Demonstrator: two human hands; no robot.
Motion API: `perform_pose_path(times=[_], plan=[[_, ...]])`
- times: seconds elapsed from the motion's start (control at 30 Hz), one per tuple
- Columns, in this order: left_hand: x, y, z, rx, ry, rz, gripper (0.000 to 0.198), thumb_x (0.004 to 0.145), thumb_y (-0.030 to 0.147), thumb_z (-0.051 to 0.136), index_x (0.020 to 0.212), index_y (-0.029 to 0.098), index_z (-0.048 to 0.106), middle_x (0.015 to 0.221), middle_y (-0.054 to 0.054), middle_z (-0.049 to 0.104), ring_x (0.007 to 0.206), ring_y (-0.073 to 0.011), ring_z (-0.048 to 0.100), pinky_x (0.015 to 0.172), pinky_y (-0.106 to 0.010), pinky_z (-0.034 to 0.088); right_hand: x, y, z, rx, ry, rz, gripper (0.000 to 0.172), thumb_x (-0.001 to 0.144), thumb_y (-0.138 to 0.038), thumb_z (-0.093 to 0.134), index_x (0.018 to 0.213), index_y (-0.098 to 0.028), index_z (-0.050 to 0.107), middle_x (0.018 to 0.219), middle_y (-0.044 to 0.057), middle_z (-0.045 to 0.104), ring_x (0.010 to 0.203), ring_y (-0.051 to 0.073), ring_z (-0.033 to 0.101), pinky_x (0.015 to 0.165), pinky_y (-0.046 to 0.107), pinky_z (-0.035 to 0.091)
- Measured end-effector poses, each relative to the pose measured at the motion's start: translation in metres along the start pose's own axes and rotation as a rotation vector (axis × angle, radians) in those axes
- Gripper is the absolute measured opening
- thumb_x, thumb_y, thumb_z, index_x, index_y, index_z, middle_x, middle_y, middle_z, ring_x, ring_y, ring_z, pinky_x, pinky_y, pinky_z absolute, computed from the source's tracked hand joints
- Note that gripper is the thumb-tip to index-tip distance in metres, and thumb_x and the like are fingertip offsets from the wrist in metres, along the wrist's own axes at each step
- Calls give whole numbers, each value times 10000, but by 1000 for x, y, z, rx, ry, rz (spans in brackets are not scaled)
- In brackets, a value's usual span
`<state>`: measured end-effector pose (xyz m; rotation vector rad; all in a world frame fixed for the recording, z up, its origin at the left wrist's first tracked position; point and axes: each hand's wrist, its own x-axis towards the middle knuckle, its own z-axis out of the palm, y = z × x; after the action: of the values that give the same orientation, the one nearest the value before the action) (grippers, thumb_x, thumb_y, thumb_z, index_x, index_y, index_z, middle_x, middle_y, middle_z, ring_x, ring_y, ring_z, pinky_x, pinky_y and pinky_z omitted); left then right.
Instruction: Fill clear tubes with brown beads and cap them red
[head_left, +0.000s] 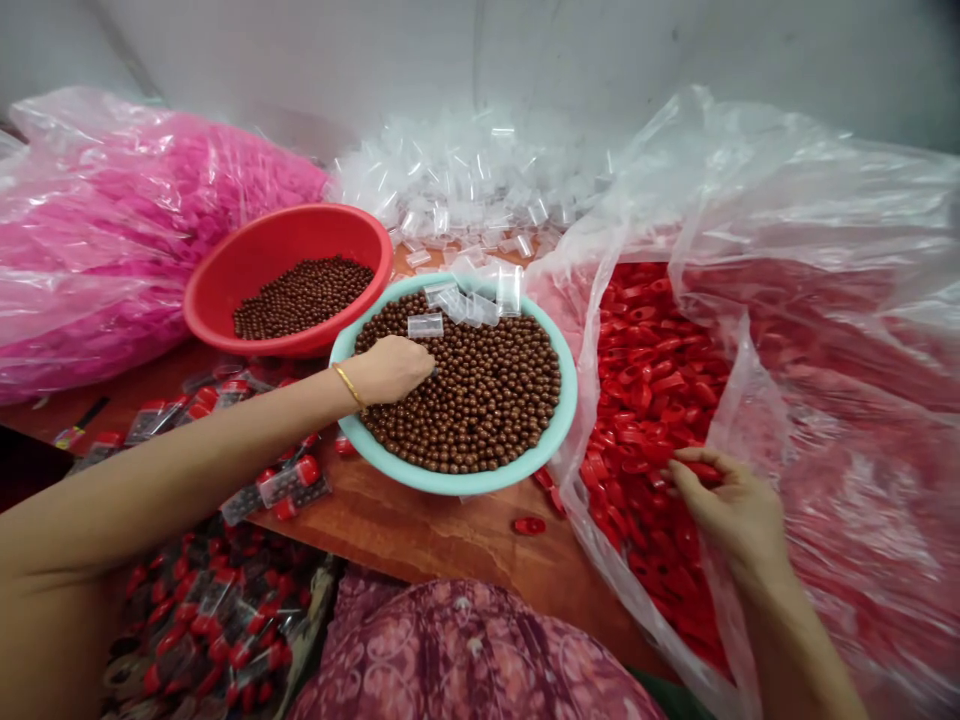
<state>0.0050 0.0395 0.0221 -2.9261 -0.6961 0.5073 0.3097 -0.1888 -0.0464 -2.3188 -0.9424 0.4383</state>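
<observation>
While pink pieces fill a clear plastic bag (150,220) at the far left, a dense heap of red-capped tubes (217,610) lies below the table edge, and more capped tubes (289,485) rest on the tabletop; those look filled with dark beads, so a good many seem finished. Behind them, a red basin (204,320) holds a shallower heap of brown beads. Next, the left hand (396,370) reaches into a mint bowl (450,483), its fingers curled down against brown beads (487,410); whether it grips anything is hidden. Several uncapped clear tubes (426,325) lie atop these beads, and a large pile of empty tubes (457,185) stands behind, so much appears left to do. One red cap (529,525) sits alone on the wood. On the right, the right hand (739,510) pinches a red piece (703,470) above an open bag crowded with red caps (645,380).
</observation>
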Motion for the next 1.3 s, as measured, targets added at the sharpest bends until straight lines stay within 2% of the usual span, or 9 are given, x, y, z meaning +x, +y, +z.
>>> perform_pose_path(times=[0.17, 0.27, 0.37, 0.53, 0.63, 0.77, 1.03, 1.2, 1.3], plan=[[24, 21, 2, -220, 10, -179, 246, 819, 35, 398, 842, 56, 642, 863, -189, 679, 859, -257, 657, 751, -338, 485, -7, 4, 1, -521, 63, -209, 225, 795, -385, 465, 860, -230, 615, 791, 131, 694, 640, 279, 643, 591, 397, 470], [32, 24, 12, -445, 124, -332, 223, 821, 80, 411, 877, 60, 626, 889, -190, 674, 880, -276, 650, 775, -373, 487, -9, 7, 3, -784, 2, -277, 292, 827, -343, 450, 981, -179, 636, 724, 132, 690, 598, 280, 637, 537, 362, 437], [35, 20, 20, -532, 169, -385, 185, 805, 117, 445, 877, 82, 611, 880, -147, 676, 835, -237, 644, 747, -338, 496, -6, 8, 3, -854, -82, -302, 245, 821, -256, 427, 879, -179, 652, 667, 116, 676, 567, 261, 632, 522, 335, 424], [28, 11, 24, -1093, 329, -317, 145, 741, 127, 542, 885, 117, 559, 803, -17, 645, 739, -122, 609, 717, -244, 482, -1, 10, -7, -641, -3, -189, 196, 753, -309, 474, 801, -209, 636, 617, 94, 660, 529, 265, 618, 486, 345, 418], [17, 10, 23, -1571, 373, -201, 221, 696, 106, 593, 908, 126, 534, 772, 14, 631, 744, -100, 604, 767, -250, 470, -3, 8, -14, -256, -53, -109, 228, 689, -383, 525, 817, -219, 619, 567, 49, 646, 474, 236, 591, 465, 350, 444], [2, 17, 18, -1906, 411, -62, 305, 689, 154, 664, 973, 128, 557, 923, -40, 662, 903, -129, 618, 872, -297, 465, -9, -15, -14, 272, -116, -57, 356, 625, -407, 601, 925, -217, 631, 505, -28, 574, 379, 146, 480, 390, 299, 427], [-4, 30, 10, -1888, 509, 34, 259, 681, 107, 687, 894, 140, 544, 898, -27, 659, 858, -107, 616, 795, -245, 482, -7, -93, 1, 725, -264, -114, 315, 686, -465, 561, 808, -183, 633, 582, -33, 512, 402, 85, 435, 372, 245, 401], [-1, 34, 14, -1907, 367, 22, 281, 717, 186, 675, 923, 151, 488, 925, -51, 661, 701, -90, 606, 581, -195, 454, -5, -133, 22, 644, -347, -324, 334, 731, -442, 596, 961, -199, 590, 603, -52, 540, 433, 86, 460, 439, 236, 424], [-3, 32, 15, -1918, 356, -8, 268, 734, 199, 654, 943, 147, 495, 943, -63, 668, 676, -81, 605, 579, -192, 453, -2, -150, 36, 400, -305, -531, 345, 796, -426, 504, 1038, -191, 578, 673, -17, 601, 494, 114, 509, 483, 255, 429]])
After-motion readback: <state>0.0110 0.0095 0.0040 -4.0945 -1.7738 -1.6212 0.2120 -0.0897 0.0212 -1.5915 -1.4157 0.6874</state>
